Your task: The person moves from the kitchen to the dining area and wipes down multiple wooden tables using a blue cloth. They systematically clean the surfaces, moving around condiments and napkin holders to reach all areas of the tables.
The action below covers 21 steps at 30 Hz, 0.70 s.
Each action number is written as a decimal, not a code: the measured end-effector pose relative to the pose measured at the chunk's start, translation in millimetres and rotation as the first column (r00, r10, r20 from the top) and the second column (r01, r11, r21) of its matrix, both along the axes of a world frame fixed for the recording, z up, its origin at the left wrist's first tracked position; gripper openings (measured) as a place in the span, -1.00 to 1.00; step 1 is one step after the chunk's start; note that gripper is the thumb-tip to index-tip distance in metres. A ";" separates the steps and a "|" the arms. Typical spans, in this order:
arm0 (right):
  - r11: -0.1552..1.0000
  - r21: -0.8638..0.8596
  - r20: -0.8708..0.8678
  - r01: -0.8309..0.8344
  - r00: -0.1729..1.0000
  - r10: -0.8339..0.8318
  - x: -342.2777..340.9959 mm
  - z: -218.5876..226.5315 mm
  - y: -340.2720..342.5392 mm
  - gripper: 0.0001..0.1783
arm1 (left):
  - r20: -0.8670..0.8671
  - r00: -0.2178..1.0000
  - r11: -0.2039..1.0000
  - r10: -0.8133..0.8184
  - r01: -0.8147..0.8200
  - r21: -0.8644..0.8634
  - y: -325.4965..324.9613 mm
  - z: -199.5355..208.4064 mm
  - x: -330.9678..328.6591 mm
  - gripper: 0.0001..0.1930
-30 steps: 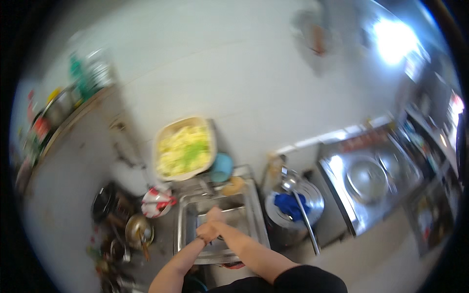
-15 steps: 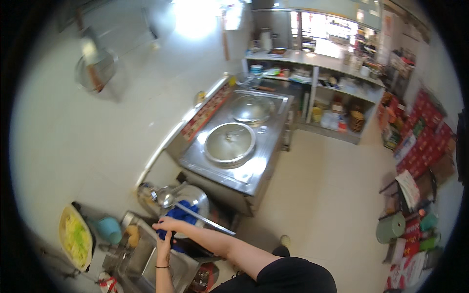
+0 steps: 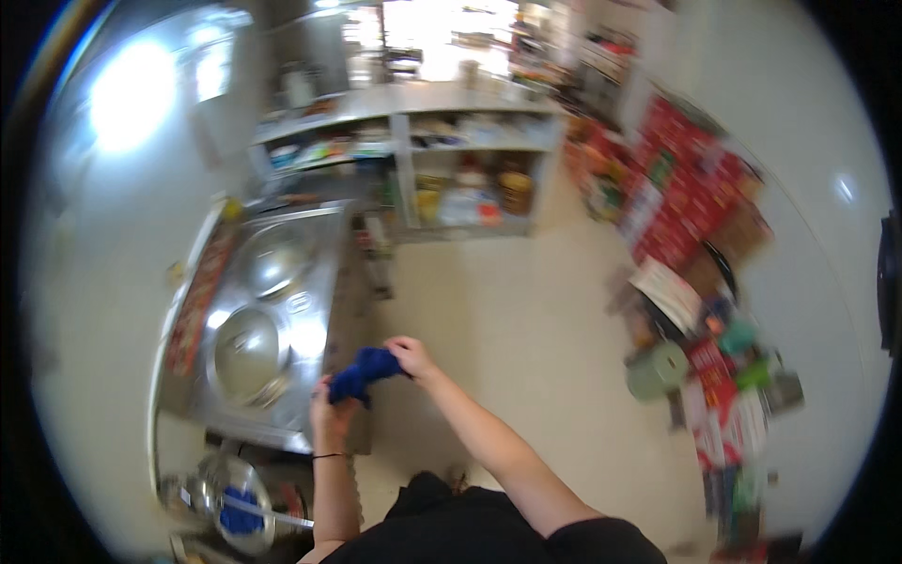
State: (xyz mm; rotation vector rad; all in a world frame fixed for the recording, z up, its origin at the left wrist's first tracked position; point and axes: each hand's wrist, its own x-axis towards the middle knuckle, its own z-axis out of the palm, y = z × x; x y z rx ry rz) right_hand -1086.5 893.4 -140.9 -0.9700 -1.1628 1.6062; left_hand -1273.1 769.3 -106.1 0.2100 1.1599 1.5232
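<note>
A dark blue cloth (image 3: 362, 374) is stretched between my two hands, above the floor beside the stove's right side. My left hand (image 3: 331, 414), with a thin dark band at its wrist, grips the lower left end. At the upper right end, the fingers of my right hand (image 3: 411, 357) are closed on the cloth. Another piece of blue cloth (image 3: 241, 510) lies in a round metal basin (image 3: 263, 538) at the lower left. A long pale handle (image 3: 282, 517) crosses over that basin. Motion blurs the picture somewhat.
Two round lids, a near one (image 3: 249, 355) and a far one (image 3: 274, 258), sit on the steel stove (image 3: 308, 343) at left. White shelving (image 3: 401, 169) stands at the back. Red boxes (image 3: 691, 179) and a pale green cylinder (image 3: 658, 370) line the right wall.
My view has swung right, away from the sink. Both hands have moved from beside the basin out over the floor, with a blue cloth now spread between them.
</note>
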 end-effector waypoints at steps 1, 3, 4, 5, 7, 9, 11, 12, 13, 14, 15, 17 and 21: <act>0.993 0.029 -0.003 0.113 0.994 -0.113 13.3 5.4 7.4 -0.83 | 0.009 0.999 0.998 -0.032 0.031 0.055 19.2 -8.1 9.1 -0.73; 0.958 0.213 0.068 0.192 0.975 -0.211 23.1 12.1 36.2 -0.83 | 0.022 0.997 0.996 -0.068 0.069 -0.056 62.5 -12.8 7.0 -0.69; 0.952 0.197 0.003 0.233 0.971 -0.238 28.8 13.3 57.7 -0.83 | 0.127 0.988 0.993 -0.085 0.095 -0.074 88.6 -15.8 5.9 -0.67; 0.949 0.183 -0.059 0.255 0.967 -0.248 39.7 14.7 78.6 -0.83 | 0.071 0.994 0.995 -0.087 0.089 -0.034 111.7 -25.8 6.4 -0.67; 0.940 0.147 -0.188 0.308 0.942 -0.279 77.8 28.3 122.6 -0.83 | -0.036 0.999 0.996 -0.006 0.003 -0.089 158.3 -2.2 39.5 -0.65; 0.924 0.134 -0.270 0.358 0.911 -0.313 101.7 46.8 165.2 -0.85 | -0.091 0.996 0.998 -0.006 0.001 -0.056 212.4 -20.6 27.5 -0.63; 0.892 0.135 -0.300 0.431 0.876 -0.378 122.0 62.3 212.2 -0.88 | -0.014 1.000 0.993 0.005 -0.004 0.115 265.4 -40.3 34.3 -0.61; 0.866 0.175 -0.300 0.468 0.863 -0.406 129.8 57.0 237.4 -0.87 | 0.009 0.998 0.996 0.058 -0.058 0.063 292.4 -38.9 51.4 -0.61; 0.845 0.178 -0.222 0.504 0.858 -0.464 136.6 56.2 261.9 -0.88 | 0.025 0.993 0.994 0.112 -0.112 0.015 322.9 -32.5 66.2 -0.61; 0.813 0.207 -0.141 0.544 0.839 -0.525 141.7 58.4 284.9 -0.89 | 0.119 0.990 0.996 0.080 -0.075 -0.047 353.0 -34.0 72.3 -0.63; 0.776 0.239 -0.059 0.583 0.807 -0.588 152.3 60.3 308.1 -0.90 | 0.114 0.993 0.998 0.033 -0.026 -0.061 386.2 -37.7 86.0 -0.62; 0.797 0.257 -0.070 0.546 0.834 -0.548 183.7 81.5 345.4 -0.89 | 0.108 0.993 0.994 -0.052 0.062 -0.090 447.6 -34.7 125.6 -0.60; 0.800 0.264 -0.180 0.539 0.842 -0.508 266.6 144.9 385.7 -0.88 | 0.257 0.789 0.829 -0.558 0.543 0.134 545.3 -31.1 287.7 -0.53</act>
